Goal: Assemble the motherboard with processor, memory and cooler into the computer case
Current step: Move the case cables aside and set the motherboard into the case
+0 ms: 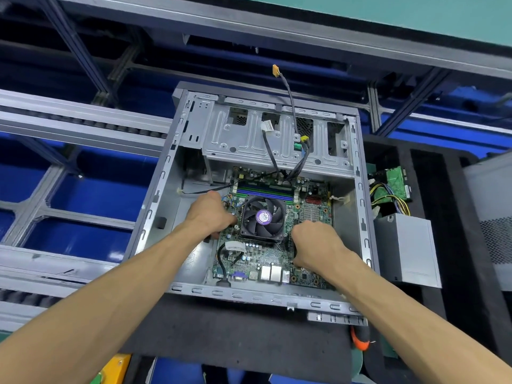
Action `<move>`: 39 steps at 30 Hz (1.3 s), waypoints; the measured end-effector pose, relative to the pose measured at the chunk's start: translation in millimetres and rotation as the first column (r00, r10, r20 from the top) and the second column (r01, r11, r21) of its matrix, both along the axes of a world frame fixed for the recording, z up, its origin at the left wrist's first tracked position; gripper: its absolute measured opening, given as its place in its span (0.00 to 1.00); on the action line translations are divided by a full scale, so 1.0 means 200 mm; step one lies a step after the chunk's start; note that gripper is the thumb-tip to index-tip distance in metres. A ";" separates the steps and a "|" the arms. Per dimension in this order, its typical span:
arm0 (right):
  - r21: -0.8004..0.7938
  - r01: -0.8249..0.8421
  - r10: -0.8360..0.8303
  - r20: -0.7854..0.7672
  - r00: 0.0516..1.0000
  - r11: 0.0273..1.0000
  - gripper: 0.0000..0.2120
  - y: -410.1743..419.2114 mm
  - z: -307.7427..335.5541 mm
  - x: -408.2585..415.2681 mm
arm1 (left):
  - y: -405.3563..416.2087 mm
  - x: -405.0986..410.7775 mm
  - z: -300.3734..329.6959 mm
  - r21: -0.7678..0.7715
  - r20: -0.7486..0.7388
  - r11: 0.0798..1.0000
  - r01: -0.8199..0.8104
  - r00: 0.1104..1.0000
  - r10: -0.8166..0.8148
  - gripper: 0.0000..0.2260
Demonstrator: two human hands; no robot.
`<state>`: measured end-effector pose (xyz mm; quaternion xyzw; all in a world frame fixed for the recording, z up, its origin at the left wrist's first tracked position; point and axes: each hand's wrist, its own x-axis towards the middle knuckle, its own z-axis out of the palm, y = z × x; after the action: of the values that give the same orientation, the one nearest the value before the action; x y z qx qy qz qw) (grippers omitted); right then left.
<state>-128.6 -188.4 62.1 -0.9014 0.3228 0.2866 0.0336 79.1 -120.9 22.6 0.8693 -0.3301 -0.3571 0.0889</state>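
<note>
Left hand [211, 217]: inside case, on left edge of board beside cooler; fingers curled down over the edge, gripping it.
Right hand [314, 243]: inside case, just right of cooler; fingers curled tight at the board, what they pinch is hidden.
Case [155, 217]: open side up, lying flat on a dark foam mat [221, 333]; drive cage [249, 139] at far end.
Board [277, 259]: green, lying in case floor, rear ports toward near wall.
PSU [407, 248]: grey box outside case, on right, with yellow and black wires behind it.
Cooler [263, 217]: black fan, purple hub label, mounted mid-board between the hands.
Memory [264, 193]: blue and green slots just beyond cooler.
Cables [288, 117]: black leads rise from board over cage; one ends in an orange plug [275, 70] standing free.
</note>
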 end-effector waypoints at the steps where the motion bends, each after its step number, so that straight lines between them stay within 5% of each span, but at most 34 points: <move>1: 0.001 -0.004 0.004 -0.003 1.000 1.000 0.18 0.00 0.00 0.00 | 0.00 0.00 0.00 -0.003 -0.008 1.000 -0.009 1.000 0.009 0.13; 6: 0.101 0.048 -0.047 -0.014 0.999 0.994 0.14 -0.05 -0.01 -0.01 | 0.01 0.00 -0.01 -0.004 -0.025 1.000 -0.011 1.000 0.011 0.12; 18: 0.156 0.115 -0.103 -0.083 0.991 0.981 0.27 -0.04 0.04 0.01 | 0.01 -0.01 0.01 -0.028 0.003 0.999 0.027 1.000 -0.027 0.14; 25: 0.043 -0.003 0.007 -0.092 0.996 0.999 0.03 0.00 0.03 0.01 | 0.02 -0.02 0.01 -0.044 -0.013 0.999 0.010 1.000 -0.011 0.17; 39: -0.032 0.002 -0.003 -0.039 0.999 0.999 0.09 0.01 0.02 0.01 | 0.01 -0.03 0.03 -0.025 -0.033 1.000 -0.002 0.999 0.001 0.14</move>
<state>-127.2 -187.1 65.8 -0.8956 0.3291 0.2989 0.0133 72.7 -118.6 29.4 0.8623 -0.3322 -0.3673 0.1056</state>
